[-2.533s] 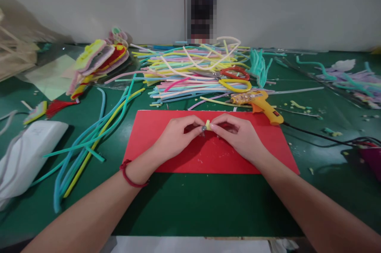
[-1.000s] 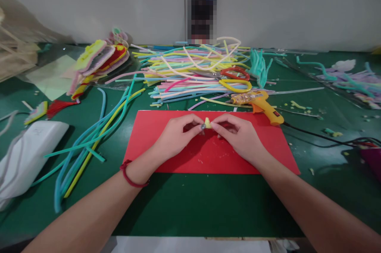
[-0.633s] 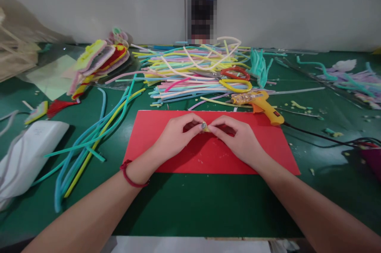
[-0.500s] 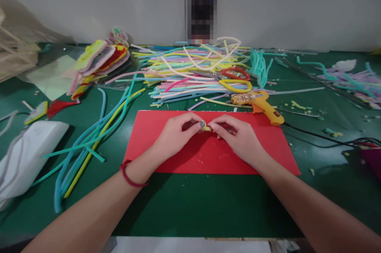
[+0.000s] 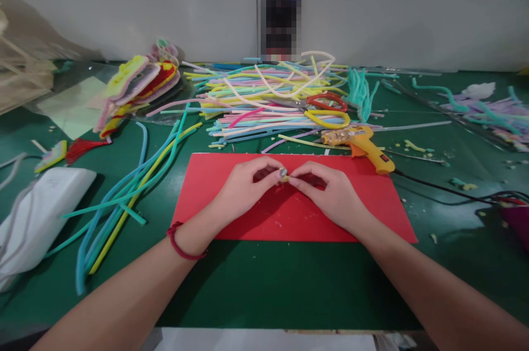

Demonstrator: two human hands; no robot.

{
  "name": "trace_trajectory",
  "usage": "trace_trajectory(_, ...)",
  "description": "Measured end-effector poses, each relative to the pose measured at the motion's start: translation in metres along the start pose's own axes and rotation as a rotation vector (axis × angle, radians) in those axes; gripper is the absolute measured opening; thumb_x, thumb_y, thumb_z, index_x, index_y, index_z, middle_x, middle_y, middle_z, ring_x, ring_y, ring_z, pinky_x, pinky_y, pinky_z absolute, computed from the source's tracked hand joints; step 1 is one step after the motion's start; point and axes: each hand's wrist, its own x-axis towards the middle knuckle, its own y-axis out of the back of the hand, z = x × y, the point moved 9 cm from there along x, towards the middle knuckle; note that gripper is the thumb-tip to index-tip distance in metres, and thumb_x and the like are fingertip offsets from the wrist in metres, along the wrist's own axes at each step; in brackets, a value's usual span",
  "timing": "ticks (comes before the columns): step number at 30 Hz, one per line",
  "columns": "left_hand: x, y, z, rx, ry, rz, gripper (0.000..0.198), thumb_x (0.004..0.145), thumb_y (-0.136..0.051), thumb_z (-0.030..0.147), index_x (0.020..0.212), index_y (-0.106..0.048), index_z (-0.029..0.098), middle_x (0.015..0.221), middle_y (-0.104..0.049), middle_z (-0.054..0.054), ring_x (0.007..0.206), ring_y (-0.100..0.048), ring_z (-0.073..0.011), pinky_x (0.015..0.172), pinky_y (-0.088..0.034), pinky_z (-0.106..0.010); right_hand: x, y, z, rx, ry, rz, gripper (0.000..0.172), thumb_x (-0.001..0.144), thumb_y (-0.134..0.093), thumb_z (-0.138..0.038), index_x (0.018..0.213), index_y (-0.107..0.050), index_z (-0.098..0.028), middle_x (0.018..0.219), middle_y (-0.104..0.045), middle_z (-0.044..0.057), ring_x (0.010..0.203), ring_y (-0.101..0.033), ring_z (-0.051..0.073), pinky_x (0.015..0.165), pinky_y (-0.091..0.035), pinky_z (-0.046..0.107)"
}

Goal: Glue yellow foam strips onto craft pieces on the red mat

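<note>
Over a red board (image 5: 243, 224), my left hand (image 5: 243, 188) and my right hand (image 5: 326, 188) meet almost fingertip to fingertip. Between them is a small yellow piece of pipe cleaner (image 5: 285, 179), mostly covered by the fingers. Thumb and forefinger of the left hand pinch it. The right hand's thumb and forefinger press together at its right end. Just beyond the board's back right corner lies a yellow glue gun (image 5: 367, 150). Scissors (image 5: 326, 111) with red and yellow handles rest on a heap of pastel pipe cleaners (image 5: 256, 86) behind.
Loose blue, green and yellow pipe cleaners (image 5: 136, 191) lie left of the board. A white power strip (image 5: 49, 219) sits at the left edge, with colourful fuzzy crafts (image 5: 140, 84) behind. The glue gun's black cord (image 5: 438, 188) runs right across the green table (image 5: 289, 285), among scraps.
The right fingertips have closed in slightly towards the left ones, and the yellow piece has turned a little and shows less. Everything else stays put.
</note>
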Motion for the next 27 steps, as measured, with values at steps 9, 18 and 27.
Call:
trace_trajectory(9,0.000,0.000,0.001,-0.020,-0.011,0.006,0.013,0.085,-0.054,0.028,0.085,-0.063,0.019,0.084,-0.068,0.000,0.078,-0.063,-0.0124,0.073,-0.049,-0.023,0.000,-0.001,-0.002,-0.010,0.009,-0.007,0.006,0.081,-0.060,-0.026,0.082,-0.065,-0.022,0.083,-0.069,0.001,0.078,-0.064,0.016,0.070,-0.052,0.027)
trace_trajectory(18,0.000,0.001,0.000,-0.034,-0.011,0.032,0.011,0.083,-0.057,0.027,0.090,-0.063,0.019,0.088,-0.068,0.000,0.081,-0.064,-0.0126,0.074,-0.049,-0.023,0.002,0.002,0.008,0.052,-0.056,-0.002,0.012,0.079,-0.063,-0.032,0.082,-0.066,-0.022,0.083,-0.070,0.002,0.078,-0.064,0.016,0.069,-0.052,0.027)
trace_trajectory(27,-0.001,0.007,0.003,0.010,-0.042,0.085,0.012,0.086,-0.054,0.024,0.093,-0.063,0.020,0.093,-0.068,0.000,0.084,-0.063,-0.0124,0.077,-0.049,-0.024,0.002,0.005,0.015,0.106,-0.137,0.010,0.019,0.077,-0.064,-0.039,0.080,-0.067,-0.020,0.071,-0.066,0.001,0.051,-0.054,0.010,0.044,-0.041,0.022)
